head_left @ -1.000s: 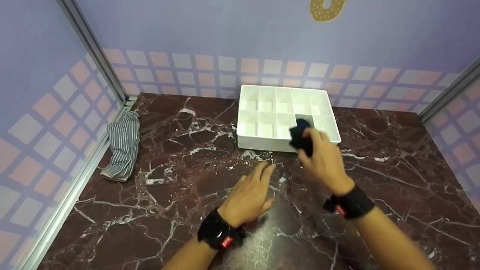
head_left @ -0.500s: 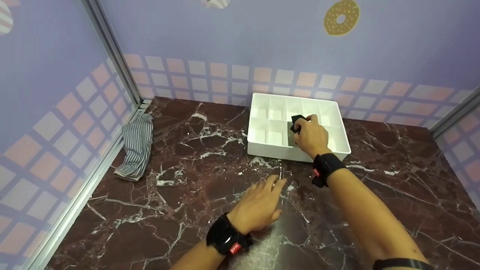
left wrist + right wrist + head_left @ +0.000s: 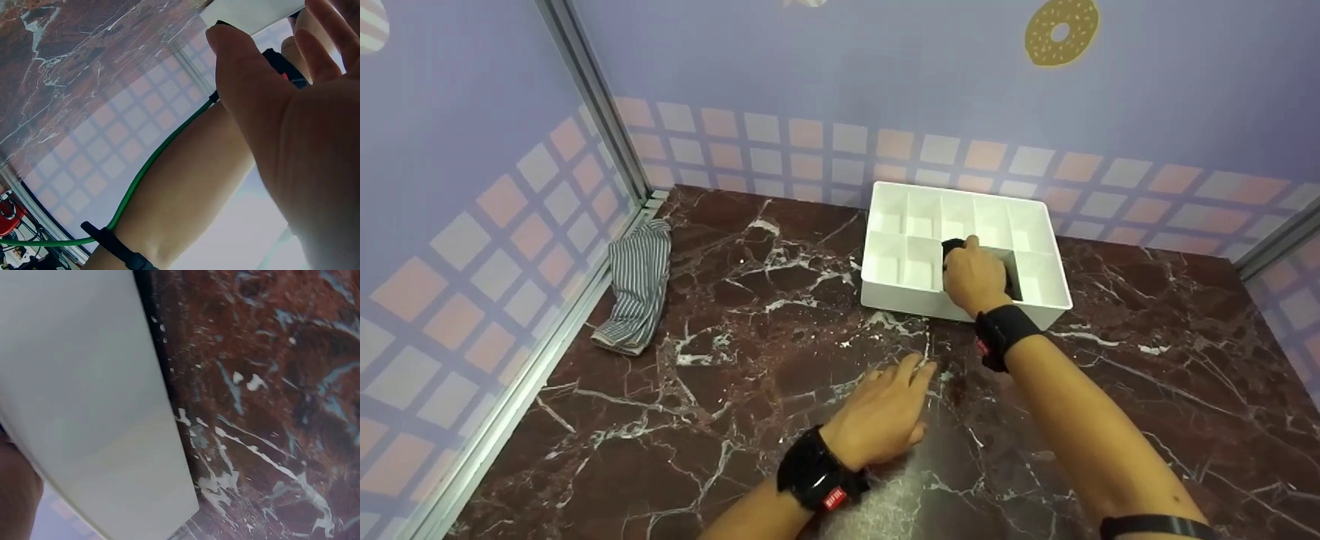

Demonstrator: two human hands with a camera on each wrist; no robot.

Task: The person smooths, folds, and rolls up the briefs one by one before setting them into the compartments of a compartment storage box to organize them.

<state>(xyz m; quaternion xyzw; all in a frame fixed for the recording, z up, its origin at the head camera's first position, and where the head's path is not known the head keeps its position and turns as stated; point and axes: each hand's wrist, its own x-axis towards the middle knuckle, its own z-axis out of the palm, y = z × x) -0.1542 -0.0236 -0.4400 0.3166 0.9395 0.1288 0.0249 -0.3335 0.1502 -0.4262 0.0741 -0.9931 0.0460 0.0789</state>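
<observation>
A white divided box stands near the back wall, with two rows of compartments. My right hand reaches into its front row and grips a bunched black cloth; most of that cloth is hidden beneath the fingers. In the right wrist view the box's outer side fills the left, with a part of my right hand over the rim. Palm down, my left hand lies over the marbled tabletop in front of the box, fingers extended and holding nothing. Its thumb and palm show large in the left wrist view.
Folded striped cloth lies at the left edge of the table, along a metal rail. Walls close off the back, left and right. Dark material shows in the compartment right of my right hand.
My right hand has carried the black cloth from the box's front edge over the compartments, then lowered it into the front row. My left hand stays put; the head view has shifted slightly.
</observation>
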